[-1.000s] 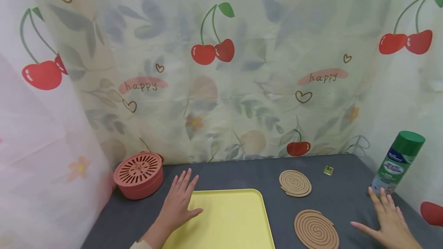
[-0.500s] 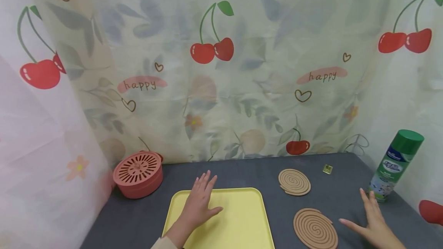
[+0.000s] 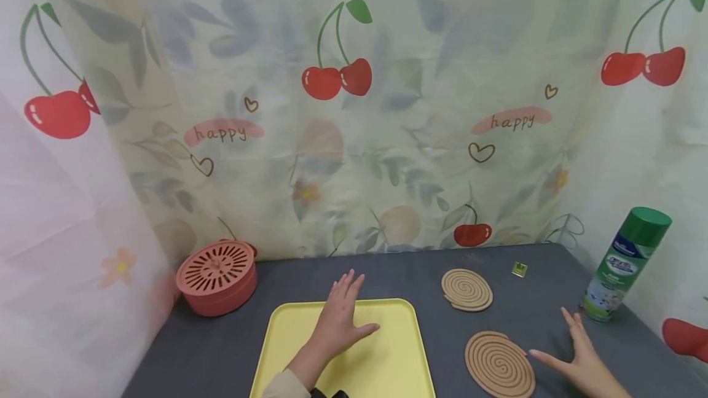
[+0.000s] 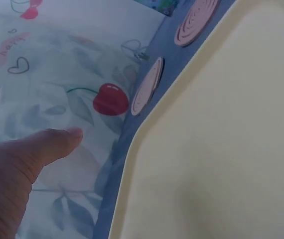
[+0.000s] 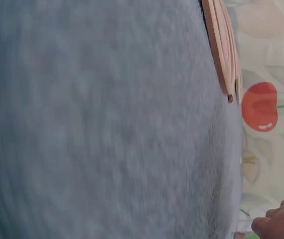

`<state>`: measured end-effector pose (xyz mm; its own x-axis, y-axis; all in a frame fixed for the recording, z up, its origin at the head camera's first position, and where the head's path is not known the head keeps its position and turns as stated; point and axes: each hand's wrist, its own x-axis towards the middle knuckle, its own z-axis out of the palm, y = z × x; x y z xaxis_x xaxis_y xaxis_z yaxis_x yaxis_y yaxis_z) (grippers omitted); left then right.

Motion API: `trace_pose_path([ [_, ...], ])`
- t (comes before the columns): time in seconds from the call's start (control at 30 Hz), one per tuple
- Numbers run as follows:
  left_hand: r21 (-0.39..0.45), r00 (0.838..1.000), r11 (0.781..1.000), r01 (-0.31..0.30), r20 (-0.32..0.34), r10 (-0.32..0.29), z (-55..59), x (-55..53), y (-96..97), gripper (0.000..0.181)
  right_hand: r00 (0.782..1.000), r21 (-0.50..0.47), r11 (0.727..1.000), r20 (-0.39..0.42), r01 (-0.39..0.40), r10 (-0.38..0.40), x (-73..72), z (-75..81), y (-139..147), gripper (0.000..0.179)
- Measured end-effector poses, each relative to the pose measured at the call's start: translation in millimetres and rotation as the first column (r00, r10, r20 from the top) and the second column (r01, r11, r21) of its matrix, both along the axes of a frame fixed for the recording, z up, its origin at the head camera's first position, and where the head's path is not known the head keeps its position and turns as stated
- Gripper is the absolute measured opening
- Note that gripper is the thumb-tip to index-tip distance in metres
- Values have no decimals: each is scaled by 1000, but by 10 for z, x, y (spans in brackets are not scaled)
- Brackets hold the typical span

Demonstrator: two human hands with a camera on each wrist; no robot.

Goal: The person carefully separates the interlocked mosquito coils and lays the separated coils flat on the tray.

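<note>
My left hand [image 3: 338, 324] hovers over the yellow tray [image 3: 401, 343], fingers extended and thumb spread, holding nothing. In the left wrist view its thumb [image 4: 52, 145] shows beyond the tray's edge. My right hand [image 3: 583, 361] is above the dark table to the right of the nearer brown mosquito coil [image 3: 500, 364], its thumb pointing at the coil and nothing in its grasp. A second mosquito coil [image 3: 467, 290] lies farther back. Only part of the right hand [image 5: 281, 223] shows in the right wrist view, at the lower corner.
A green spray can [image 3: 625, 269] stands at the right edge of the table [image 3: 409, 275]. At the back left is a round red box with a slotted lid [image 3: 217, 278]. A small gold square piece [image 3: 519, 269] lies behind the coils. A printed curtain [image 3: 376, 158] encloses the back and sides.
My left hand has moved right, from the tray's left edge to over its middle. My right hand has shifted left, away from the spray can and toward the nearer mosquito coil.
</note>
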<state>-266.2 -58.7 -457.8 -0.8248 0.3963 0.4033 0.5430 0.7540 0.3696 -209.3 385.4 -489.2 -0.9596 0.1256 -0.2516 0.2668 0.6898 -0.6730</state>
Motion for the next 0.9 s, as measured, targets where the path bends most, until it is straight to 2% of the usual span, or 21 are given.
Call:
trace_pose_path([
  [0.23,90,996,995,35,83,-42,18,-1,218,90,999,-14,1000,39,5,-5,11,-47,-97,119],
  [0.47,220,972,974,57,210,-104,-47,63,480,90,999,-46,999,34,10,-9,28,-57,-181,113],
  [0.6,270,961,961,62,243,-131,-67,104,618,91,999,-84,996,15,29,-28,16,-98,-211,110],
  [0.8,337,929,939,64,323,-179,-65,156,796,93,996,-146,986,-20,83,-87,-20,-285,-225,111],
  [0.9,353,911,933,65,360,-200,-76,180,880,94,994,-198,976,-47,89,-100,-5,-325,-242,110],
])
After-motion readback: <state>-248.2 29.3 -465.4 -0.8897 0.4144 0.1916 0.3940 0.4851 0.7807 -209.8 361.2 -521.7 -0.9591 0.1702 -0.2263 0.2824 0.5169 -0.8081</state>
